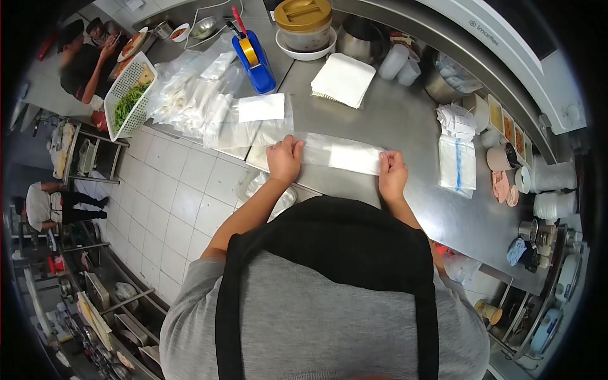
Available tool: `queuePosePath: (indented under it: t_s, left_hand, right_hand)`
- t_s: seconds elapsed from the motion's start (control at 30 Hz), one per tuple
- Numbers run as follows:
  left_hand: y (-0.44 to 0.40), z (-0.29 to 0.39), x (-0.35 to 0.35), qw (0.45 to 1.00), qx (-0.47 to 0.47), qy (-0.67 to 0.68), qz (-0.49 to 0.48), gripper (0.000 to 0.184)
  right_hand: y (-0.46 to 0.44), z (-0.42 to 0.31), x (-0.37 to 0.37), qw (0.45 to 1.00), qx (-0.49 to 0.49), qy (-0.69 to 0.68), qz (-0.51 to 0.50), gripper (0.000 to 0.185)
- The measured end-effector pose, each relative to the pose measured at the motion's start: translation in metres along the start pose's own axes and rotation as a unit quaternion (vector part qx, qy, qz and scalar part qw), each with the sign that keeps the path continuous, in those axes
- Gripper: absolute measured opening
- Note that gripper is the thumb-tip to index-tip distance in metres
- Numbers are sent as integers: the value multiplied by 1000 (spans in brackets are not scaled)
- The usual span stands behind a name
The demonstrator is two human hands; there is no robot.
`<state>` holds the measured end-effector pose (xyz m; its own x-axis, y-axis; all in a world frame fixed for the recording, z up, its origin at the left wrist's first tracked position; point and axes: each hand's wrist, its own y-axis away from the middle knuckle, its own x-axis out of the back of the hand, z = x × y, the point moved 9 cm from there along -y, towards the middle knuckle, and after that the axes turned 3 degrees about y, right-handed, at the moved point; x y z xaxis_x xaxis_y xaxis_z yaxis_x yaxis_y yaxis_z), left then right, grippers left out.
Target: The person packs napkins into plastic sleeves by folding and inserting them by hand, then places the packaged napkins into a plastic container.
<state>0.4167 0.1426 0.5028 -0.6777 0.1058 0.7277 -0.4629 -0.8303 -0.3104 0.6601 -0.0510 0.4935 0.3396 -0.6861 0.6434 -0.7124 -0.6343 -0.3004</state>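
Note:
A clear plastic bag [318,148] with a folded white napkin [356,158] inside is stretched between my two hands, just over the front edge of the steel counter. My left hand [284,158] pinches its left end, and my right hand [392,174] pinches the right end by the napkin. Beyond my left hand, another bag with a white napkin [261,107] lies flat, overlapping a heap of filled clear bags [190,95]. A stack of white napkins [342,80] sits farther back on the counter.
A blue tape dispenser [256,69] stands behind the bags. White folded plastic bags [456,164] lie at right. A white basket of greens [131,95] is at the far left, near people in dark clothes. A gold-lidded container [304,25] stands at the back.

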Motion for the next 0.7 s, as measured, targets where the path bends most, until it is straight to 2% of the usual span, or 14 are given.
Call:
queuePosePath:
  t_s: [0.13,0.2,0.3,0.4,0.43,0.53,0.63,0.7]
  left_hand:
    - [5,5,5,999,-28,-43,3,9]
    - [9,8,13,997,-19,-72,-4,11]
    - [9,56,34,978,-198,-55,38,18]
    - [8,86,5,928,-351,-52,-111,19]
    - [7,81,0,932,-332,-52,-139,18]
    - [5,56,-30,927,-211,16,-309,19]
    - [16,79,-56,909,-141,147,-365,18]
    - [25,93,-82,908,-88,217,-348,20]
  right_hand:
    - [-1,-2,-1,999,28,23,7,12]
    - [0,-7,0,998,36,50,1,12]
    - [0,-6,-2,997,48,57,4,14]
    - [-5,-15,-2,992,111,51,11,17]
    - [-10,-15,-6,991,124,59,-9,18]
    - [-49,-10,-18,980,173,90,-40,22]
    - [-102,-21,-24,967,208,130,-70,29]
    - [-134,-24,-26,967,196,145,-76,32]
